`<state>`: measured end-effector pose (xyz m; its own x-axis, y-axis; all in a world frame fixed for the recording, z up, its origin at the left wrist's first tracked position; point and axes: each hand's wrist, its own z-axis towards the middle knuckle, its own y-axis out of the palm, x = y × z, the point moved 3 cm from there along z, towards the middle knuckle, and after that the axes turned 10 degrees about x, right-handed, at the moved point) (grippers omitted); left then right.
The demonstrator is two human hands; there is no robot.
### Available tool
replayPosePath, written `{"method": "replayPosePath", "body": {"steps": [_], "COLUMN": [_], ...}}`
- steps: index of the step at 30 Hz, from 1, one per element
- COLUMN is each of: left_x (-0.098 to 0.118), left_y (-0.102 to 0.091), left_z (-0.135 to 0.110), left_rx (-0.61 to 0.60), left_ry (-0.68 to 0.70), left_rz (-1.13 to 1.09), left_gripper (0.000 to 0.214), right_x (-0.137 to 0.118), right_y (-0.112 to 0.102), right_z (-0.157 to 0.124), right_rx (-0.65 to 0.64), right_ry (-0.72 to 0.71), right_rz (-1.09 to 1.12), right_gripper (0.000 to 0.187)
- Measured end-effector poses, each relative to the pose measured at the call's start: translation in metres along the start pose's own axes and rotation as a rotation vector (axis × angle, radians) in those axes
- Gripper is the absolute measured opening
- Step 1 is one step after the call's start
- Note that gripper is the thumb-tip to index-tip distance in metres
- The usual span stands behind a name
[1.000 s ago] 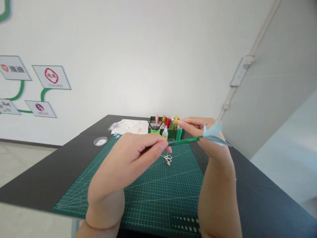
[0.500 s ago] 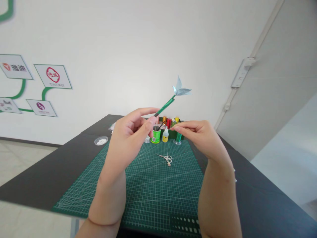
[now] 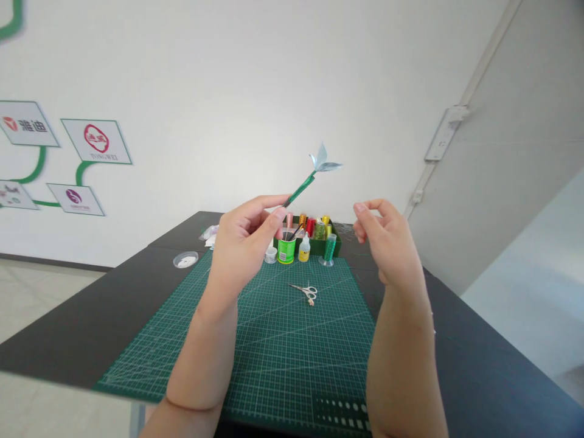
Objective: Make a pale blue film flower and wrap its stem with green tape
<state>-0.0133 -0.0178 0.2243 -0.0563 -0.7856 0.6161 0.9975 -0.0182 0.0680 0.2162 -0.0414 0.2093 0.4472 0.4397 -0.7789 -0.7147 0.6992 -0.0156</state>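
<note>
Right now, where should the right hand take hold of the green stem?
The green stem seems best pinched mid-length, the right hand coming from the right: that slanting stretch stands exposed between the left hand below and thin blue petals above.

A slender green-wrapped stem [image 3: 301,188] with a dark lower end was pinched near that end by the left fingers [image 3: 272,225]. It slanted up and rightward beyond them, raised in the air. Pale blue, pointed, leaf-shaped petals [image 3: 328,166] fanned out at its tip, higher than the right fingers [image 3: 365,213] and apart from them, to their left.
</note>
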Motion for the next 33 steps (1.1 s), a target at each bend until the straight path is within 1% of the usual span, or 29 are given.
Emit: {"method": "replayPosePath", "body": {"steps": [2,3,4,5,6,7,9,11,13,15,17,21,25,27,31,33], "left_x": [-0.003,-0.004,-0.005,-0.005,-0.006,-0.006,-0.005,-0.004,-0.004,-0.004,-0.004,-0.005,-0.008,-0.009,-0.011,-0.01], "left_y": [0.003,0.005,0.006,0.008,0.01,0.013,0.018,0.024,0.028,0.03,0.032,0.031,0.031,0.032,0.034,0.034], "left_z": [0.001,0.001,0.001,0.0,-0.001,-0.002,-0.004,-0.007,-0.009,-0.01,-0.011,-0.01,-0.01,-0.01,-0.011,-0.01], "left_rx": [-0.005,-0.012,-0.021,-0.034,-0.048,-0.064,-0.1,-0.139,-0.137,-0.14,-0.151,-0.169,-0.176,-0.19,-0.223,-0.23], "left_ry": [-0.004,-0.012,-0.02,-0.029,-0.033,-0.037,-0.041,-0.05,-0.053,-0.04,-0.033,-0.028,-0.038,-0.048,-0.064,-0.062], "left_rz": [-0.005,-0.005,-0.004,-0.003,-0.005,-0.012,-0.037,-0.06,-0.06,-0.049,-0.02,0.025,0.067,0.073,0.059,0.047], "left_gripper": [0.021,0.021,0.021,0.021,0.021,0.021,0.021,0.021,0.021,0.021,0.021,0.02,0.02,0.019,0.018,0.023], "right_x": [-0.002,-0.004,-0.007,-0.011,-0.014,-0.018,-0.025,-0.031,-0.036,-0.038,-0.039,-0.038,-0.035,-0.033,-0.031,-0.031], "right_y": [-0.005,-0.007,-0.007,-0.006,-0.004,-0.001,0.009,0.018,0.026,0.032,0.036,0.042,0.046,0.047,0.047,0.046], "right_z": [0.0,-0.001,-0.003,-0.005,-0.008,-0.011,-0.018,-0.026,-0.033,-0.038,-0.041,-0.043,-0.042,-0.041,-0.039,-0.038], "right_rx": [0.205,0.275,0.31,0.297,0.239,0.155,-0.06,-0.24,-0.351,-0.382,-0.342,-0.214,-0.118,-0.093,-0.094,-0.103], "right_ry": [-0.12,-0.177,-0.224,-0.254,-0.261,-0.248,-0.175,-0.095,-0.031,0.022,0.052,0.048,0.051,0.05,0.051,0.067], "right_rz": [-0.106,-0.133,-0.129,-0.097,-0.043,0.024,0.178,0.357,0.464,0.489,0.48,0.437,0.44,0.465,0.518,0.53], "right_gripper": [0.024,0.025,0.025,0.022,0.018,0.016,0.016,0.017,0.019,0.021,0.02,0.014,0.016,0.017,0.02,0.021]}}
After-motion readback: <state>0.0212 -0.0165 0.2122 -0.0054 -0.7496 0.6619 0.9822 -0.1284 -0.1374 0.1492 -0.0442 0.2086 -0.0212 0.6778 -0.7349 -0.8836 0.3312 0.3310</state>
